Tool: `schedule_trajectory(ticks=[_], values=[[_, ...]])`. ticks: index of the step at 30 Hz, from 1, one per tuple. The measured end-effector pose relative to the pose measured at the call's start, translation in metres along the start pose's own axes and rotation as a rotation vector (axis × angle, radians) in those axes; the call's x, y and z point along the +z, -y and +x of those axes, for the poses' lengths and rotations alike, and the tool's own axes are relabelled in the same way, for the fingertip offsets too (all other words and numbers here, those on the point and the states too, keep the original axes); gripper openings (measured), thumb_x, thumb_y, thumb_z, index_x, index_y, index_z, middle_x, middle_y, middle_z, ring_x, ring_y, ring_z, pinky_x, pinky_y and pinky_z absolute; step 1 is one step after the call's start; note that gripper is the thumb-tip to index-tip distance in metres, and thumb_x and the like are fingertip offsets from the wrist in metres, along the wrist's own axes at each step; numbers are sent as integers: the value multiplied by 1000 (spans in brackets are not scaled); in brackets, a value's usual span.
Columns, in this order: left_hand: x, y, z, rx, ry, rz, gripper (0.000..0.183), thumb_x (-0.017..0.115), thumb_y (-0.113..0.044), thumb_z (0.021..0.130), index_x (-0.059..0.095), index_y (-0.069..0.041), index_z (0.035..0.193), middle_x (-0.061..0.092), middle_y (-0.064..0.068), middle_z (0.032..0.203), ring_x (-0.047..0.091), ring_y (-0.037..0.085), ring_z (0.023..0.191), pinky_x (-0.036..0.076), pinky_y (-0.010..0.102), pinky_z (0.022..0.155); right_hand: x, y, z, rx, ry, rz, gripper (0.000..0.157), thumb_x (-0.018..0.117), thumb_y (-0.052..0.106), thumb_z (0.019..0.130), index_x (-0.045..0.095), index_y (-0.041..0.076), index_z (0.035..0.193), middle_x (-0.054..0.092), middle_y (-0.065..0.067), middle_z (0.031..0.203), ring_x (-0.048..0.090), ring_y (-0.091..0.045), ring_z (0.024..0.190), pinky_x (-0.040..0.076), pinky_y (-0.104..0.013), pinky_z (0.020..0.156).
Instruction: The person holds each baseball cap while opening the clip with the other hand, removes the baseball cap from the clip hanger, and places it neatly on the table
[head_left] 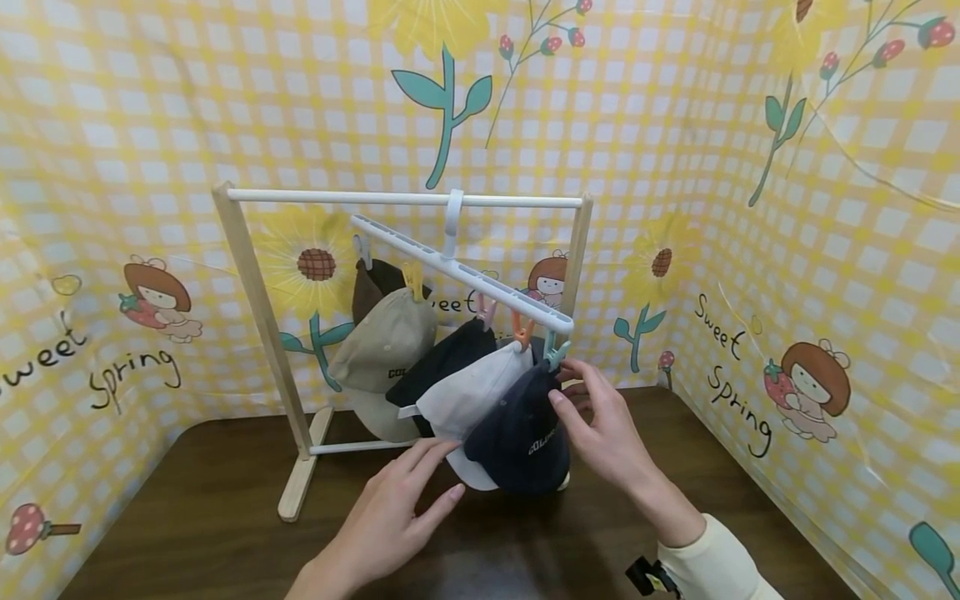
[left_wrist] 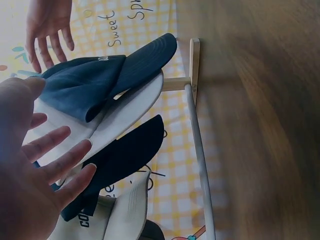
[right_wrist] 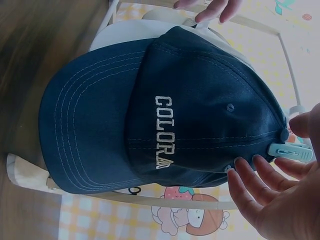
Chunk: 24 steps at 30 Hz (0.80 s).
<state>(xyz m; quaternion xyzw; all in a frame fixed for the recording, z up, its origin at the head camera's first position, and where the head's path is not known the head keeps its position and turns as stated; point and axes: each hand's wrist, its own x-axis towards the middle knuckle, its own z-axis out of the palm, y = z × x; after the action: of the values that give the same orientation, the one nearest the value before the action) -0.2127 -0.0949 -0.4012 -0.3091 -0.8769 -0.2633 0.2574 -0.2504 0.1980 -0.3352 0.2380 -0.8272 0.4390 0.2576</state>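
Observation:
Several baseball caps hang by clips from a white hanger bar [head_left: 465,271]. Nearest is a navy cap [head_left: 525,429] with "COLOR" lettering, hung by a teal clip [right_wrist: 290,152]. My right hand [head_left: 603,421] is at its crown beside that clip, fingers spread and only slightly bent, the fingertips at the fabric. My left hand [head_left: 397,508] is low, by the brim of the white cap [head_left: 468,392], with loose fingers and nothing in them; contact with the brim cannot be made out. Behind hang a black cap [head_left: 442,362], a beige cap [head_left: 390,342] and a dark brown cap [head_left: 369,292].
The hanger hooks over the white top rod [head_left: 337,197] of a wooden stand [head_left: 262,325]. Its foot [head_left: 297,492] rests on a dark brown table [head_left: 217,517]. Yellow checked cloth [head_left: 697,167] covers the walls behind and to both sides.

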Motion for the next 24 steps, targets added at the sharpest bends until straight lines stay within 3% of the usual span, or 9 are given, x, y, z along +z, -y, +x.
schedule_trajectory(ticks=[7, 18, 24], values=[[3, -3, 3, 5, 11, -9, 46, 67, -40, 100, 59, -22, 141, 58, -13, 136, 60, 8, 120, 55, 39, 91, 1, 0, -1, -1, -2, 7, 40, 64, 19, 103, 55, 7, 139, 63, -10, 121, 66, -20, 101, 56, -34, 83], [8, -7, 2, -60, 54, -65, 47, 61, -49, 101, 59, -24, 141, 58, -13, 135, 62, 9, 117, 55, 38, 90, 5, 1, -4, -9, 12, 30, 37, 64, 18, 102, 56, 9, 138, 64, -9, 120, 68, -19, 101, 58, -39, 84], [10, -7, 3, -59, 50, -75, 47, 60, -50, 101, 59, -24, 141, 58, -12, 134, 62, 9, 116, 55, 37, 89, 5, 3, -4, -9, 11, 43, 37, 64, 16, 102, 56, 7, 137, 64, -10, 119, 68, -21, 101, 58, -41, 84]])
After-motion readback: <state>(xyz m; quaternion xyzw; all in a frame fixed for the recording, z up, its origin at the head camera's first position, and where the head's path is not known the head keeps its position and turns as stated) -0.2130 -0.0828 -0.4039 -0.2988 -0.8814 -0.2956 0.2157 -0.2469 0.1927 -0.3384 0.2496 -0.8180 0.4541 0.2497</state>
